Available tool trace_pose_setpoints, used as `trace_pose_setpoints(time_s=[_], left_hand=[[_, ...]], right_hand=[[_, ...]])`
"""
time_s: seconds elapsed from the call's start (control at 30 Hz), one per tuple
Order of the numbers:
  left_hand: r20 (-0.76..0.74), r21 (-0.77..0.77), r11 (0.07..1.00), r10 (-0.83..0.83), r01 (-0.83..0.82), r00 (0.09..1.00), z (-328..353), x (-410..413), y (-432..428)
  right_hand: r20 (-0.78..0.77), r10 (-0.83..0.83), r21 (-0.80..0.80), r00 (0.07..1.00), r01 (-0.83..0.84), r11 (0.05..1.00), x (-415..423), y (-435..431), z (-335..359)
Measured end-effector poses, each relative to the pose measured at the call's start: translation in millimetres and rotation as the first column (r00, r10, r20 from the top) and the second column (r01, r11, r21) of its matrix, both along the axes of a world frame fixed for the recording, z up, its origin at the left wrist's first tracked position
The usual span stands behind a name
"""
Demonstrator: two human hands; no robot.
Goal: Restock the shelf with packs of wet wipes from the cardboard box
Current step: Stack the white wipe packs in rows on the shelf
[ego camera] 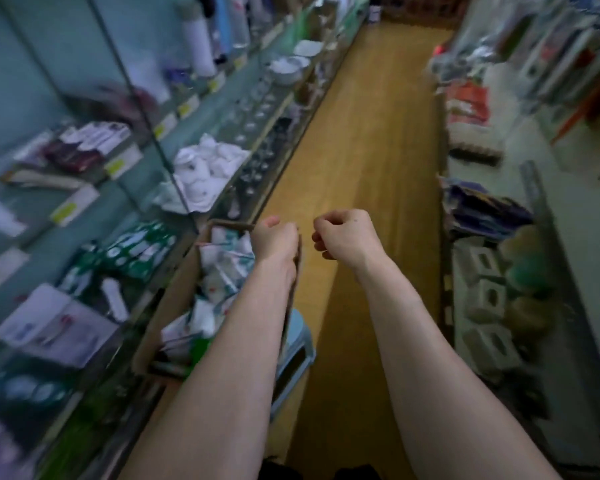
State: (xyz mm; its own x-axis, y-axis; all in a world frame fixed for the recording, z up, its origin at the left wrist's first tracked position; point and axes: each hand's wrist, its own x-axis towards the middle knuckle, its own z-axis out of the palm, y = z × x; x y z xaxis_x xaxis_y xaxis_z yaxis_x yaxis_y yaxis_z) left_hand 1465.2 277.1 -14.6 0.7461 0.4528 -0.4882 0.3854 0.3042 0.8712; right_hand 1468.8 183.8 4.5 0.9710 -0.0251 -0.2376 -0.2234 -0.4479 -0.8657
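The person stands in a narrow shop aisle with both bare forearms stretched forward. At their ten o'clock an open brown cardboard box (174,299) sits on a pale blue plastic stool (298,344), hard against the glass-fronted shelving. It looks nearly full, with white and green soft packs of wet wipes (222,268) lying jumbled inside.

The left hand (274,239) hangs at the far right corner of the box with its fingers curled under. It sits right at the cardboard rim, but the blur keeps me from telling whether it grips the rim or only hovers there. The right hand (343,233), just beside it at one o'clock and over the yellow wooden floor (361,150), is balled into a loose fist and holds nothing that I can see. The two hands are close but not touching.

At nine o'clock of the box, a low shelf (132,308) already carries a few similar green and white packs (136,251), with room around them. Neither hand has a pack, so I'd judge the restocking has barely begun: almost the whole box is left to move across.
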Motion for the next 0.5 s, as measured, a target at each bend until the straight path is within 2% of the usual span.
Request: trace_pose_setpoints(time_s=[0.23, 0.5], left_hand=[[-0.146, -0.087, 0.981, 0.161, -0.174, 0.976, -47, -31, 115], [-0.340, -0.232, 0.861, 0.364, -0.453, 0.867, -105, -49, 177]], right_hand=[[-0.150, 0.172, -0.005, 0.974, -0.175, 0.985, -4, 105, -52], [-0.351, 0.300, -0.058, 0.887, -0.341, 0.938, 23, 152, -135]])
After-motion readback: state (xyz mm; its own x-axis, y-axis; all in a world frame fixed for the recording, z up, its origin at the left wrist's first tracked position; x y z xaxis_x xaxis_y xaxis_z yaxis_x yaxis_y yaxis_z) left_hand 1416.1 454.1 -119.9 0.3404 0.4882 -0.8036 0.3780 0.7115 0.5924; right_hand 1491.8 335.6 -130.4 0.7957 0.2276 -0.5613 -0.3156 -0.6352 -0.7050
